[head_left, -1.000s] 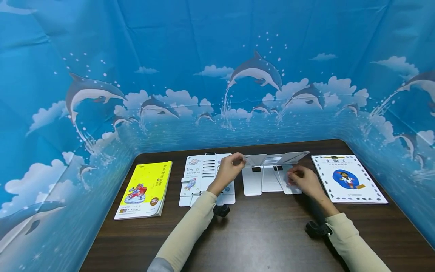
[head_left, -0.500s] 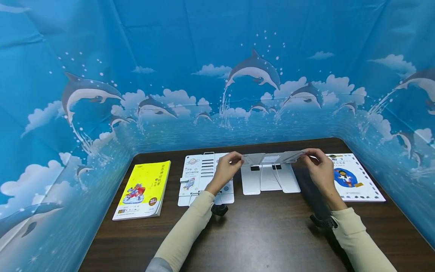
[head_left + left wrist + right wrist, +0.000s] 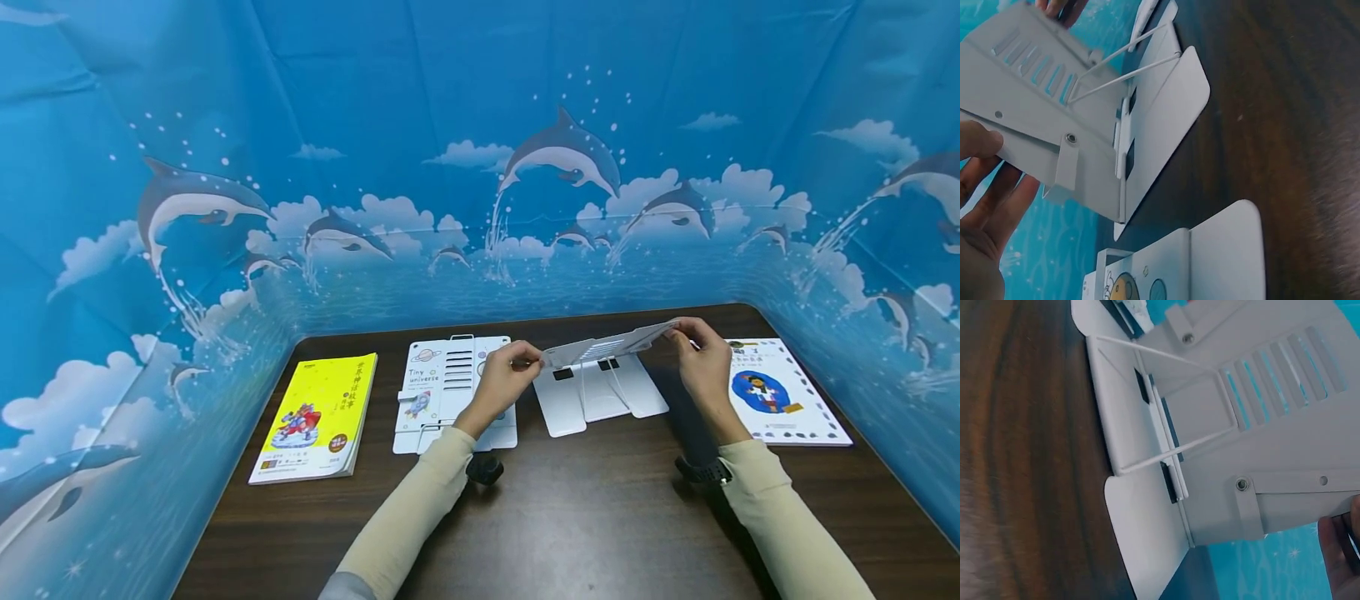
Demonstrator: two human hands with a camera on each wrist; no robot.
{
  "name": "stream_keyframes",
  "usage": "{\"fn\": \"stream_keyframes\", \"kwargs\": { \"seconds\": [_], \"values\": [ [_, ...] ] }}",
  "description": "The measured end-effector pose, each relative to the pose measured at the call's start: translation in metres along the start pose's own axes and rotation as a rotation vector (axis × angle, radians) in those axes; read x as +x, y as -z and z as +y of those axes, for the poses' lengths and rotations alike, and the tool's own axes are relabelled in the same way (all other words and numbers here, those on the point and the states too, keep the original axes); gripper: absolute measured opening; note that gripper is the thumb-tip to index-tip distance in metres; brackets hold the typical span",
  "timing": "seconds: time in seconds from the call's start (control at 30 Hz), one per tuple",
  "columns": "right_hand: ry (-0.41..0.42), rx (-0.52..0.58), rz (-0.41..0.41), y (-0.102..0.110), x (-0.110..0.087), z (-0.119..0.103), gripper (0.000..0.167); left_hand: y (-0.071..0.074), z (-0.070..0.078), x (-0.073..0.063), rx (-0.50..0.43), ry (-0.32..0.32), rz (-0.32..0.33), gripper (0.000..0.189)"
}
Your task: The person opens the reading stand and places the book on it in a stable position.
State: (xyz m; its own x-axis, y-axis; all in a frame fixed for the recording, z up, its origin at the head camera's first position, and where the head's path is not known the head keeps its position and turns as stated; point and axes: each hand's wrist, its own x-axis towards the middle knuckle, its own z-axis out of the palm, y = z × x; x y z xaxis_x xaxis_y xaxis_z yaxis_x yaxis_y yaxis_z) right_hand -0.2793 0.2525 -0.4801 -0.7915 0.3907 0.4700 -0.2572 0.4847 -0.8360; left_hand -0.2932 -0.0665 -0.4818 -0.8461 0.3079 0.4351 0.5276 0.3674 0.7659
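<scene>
A white metal book stand (image 3: 609,342) stands propped on the table, its slotted back panel raised over a flat base (image 3: 558,410). A wire support loop (image 3: 1179,450) runs between panel and base. My left hand (image 3: 501,382) pinches the panel's left edge between thumb and fingers; the left wrist view shows the thumb on the near face. At the upper right corner my right hand (image 3: 705,371) pinches the panel's other edge, its fingertips (image 3: 1333,547) at the border of the right wrist view. A second book stand (image 3: 426,375), printed "Tiny universe", lies folded flat, partly hidden behind my left hand.
A yellow book (image 3: 315,417) lies at the left of the dark wooden table (image 3: 570,517). At the right lies a white book (image 3: 787,408) with a blue round picture, partly behind my right hand. A dolphin-print curtain (image 3: 450,167) encloses the table's back and sides.
My right hand has left the base and taken hold of the panel's upper right corner. The stand has turned slightly, its right side now farther back and its left side nearer.
</scene>
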Motion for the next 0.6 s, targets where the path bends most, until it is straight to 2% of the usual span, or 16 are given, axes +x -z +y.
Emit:
{"fn": "stream_keyframes", "kwargs": {
  "seconds": [0.13, 0.33, 0.5, 0.6],
  "values": [
    [-0.009, 0.055, -0.026, -0.007, 0.012, 0.003, 0.016, -0.003, 0.004, -0.006, -0.019, -0.044, -0.012, 0.009],
    [-0.058, 0.270, -0.105, -0.019, 0.027, 0.004, 0.019, -0.008, 0.011, -0.016, -0.020, -0.114, -0.023, 0.012],
    [-0.105, 0.445, -0.166, -0.029, 0.036, 0.005, 0.014, -0.016, 0.016, -0.024, -0.003, -0.167, -0.037, 0.013],
    [-0.113, 0.441, -0.225, -0.035, 0.042, 0.007, 0.016, -0.022, 0.021, -0.029, -0.007, -0.227, -0.036, 0.016]
  ]
}}
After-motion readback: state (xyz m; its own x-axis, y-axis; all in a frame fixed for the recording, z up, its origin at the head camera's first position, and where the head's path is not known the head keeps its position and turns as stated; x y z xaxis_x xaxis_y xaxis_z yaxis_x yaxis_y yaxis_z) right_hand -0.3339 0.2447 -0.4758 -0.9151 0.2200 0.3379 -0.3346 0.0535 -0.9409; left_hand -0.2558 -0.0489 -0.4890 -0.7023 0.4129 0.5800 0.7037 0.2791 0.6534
